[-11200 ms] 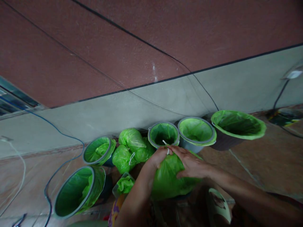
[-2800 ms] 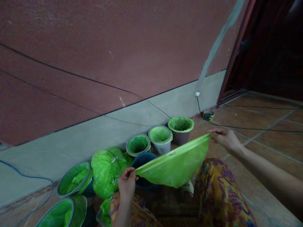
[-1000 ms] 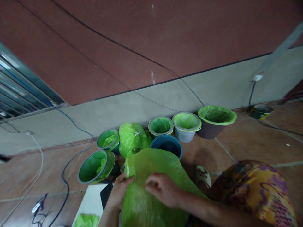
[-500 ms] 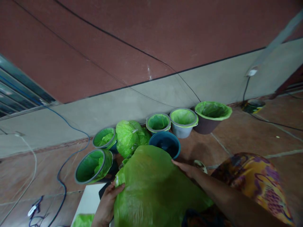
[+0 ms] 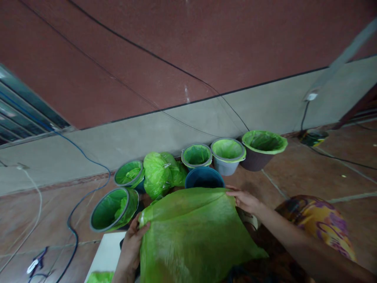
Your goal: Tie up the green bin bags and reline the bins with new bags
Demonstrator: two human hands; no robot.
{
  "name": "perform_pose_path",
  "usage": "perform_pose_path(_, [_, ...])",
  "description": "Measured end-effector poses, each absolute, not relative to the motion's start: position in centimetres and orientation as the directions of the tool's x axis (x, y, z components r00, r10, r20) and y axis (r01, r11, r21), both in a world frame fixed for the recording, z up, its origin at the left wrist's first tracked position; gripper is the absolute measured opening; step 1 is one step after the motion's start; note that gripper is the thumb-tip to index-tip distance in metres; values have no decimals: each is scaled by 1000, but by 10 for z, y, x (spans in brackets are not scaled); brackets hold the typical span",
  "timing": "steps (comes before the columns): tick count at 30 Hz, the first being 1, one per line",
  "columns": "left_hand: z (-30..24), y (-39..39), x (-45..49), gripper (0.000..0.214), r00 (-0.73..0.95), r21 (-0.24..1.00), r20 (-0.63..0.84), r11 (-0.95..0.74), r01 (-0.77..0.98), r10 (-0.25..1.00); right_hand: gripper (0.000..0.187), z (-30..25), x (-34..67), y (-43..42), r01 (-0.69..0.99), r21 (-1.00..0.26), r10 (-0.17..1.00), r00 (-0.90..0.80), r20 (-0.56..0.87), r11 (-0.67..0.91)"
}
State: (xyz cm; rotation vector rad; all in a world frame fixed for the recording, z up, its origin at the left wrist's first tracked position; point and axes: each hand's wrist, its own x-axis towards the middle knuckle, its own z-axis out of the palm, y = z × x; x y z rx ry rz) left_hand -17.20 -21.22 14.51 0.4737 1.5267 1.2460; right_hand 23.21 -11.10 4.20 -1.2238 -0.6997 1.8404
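Observation:
A large green plastic bag [image 5: 191, 236] is stretched out wide in front of me. My left hand [image 5: 131, 245] grips its left top corner with closed fingers. My right hand [image 5: 244, 199] pinches the right top corner. Just beyond the bag's upper edge stands a blue bucket [image 5: 203, 179] with no liner in it. Behind it, several buckets lined with green bags stand along the wall, among them a grey one [image 5: 196, 155], a pale one [image 5: 228, 155] and a dark brown one [image 5: 263, 149].
Two tied full green bags [image 5: 160, 173] lie between the buckets. Two more lined buckets [image 5: 113, 208] stand at the left. A blue cable [image 5: 73, 220] snakes over the tiled floor. A white sheet [image 5: 107, 257] lies by my left hand. My patterned garment [image 5: 318, 228] is at the right.
The bag was bunched between my hands a second ago. Both hands have moved apart to its top corners and it is now spread wide and flat, hiding part of the blue bucket.

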Motion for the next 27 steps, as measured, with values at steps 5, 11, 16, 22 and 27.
perform_pose_path(5, [174,-186,-159,115,-379,958,-266,200,-206,886,64,116,263,-90,-331,-861,917,-236,-321,-386])
perform_pose_path(11, [214,-161,-165,93,-269,990,-134,116,-80,954,67,190,284,-80,-82,-990,947,-309,-86,-117])
perform_pose_path(16, [231,-149,-174,57,-303,978,60,5,209,951,55,202,290,-76,151,-987,968,-252,21,61])
perform_pose_path(22, [240,-153,-170,22,-333,784,323,-54,618,886,30,214,292,-86,690,-635,935,-214,281,349])
perform_pose_path(27, [245,-168,-173,15,-285,683,547,-224,695,787,24,226,298,-97,739,-542,893,-181,412,400])
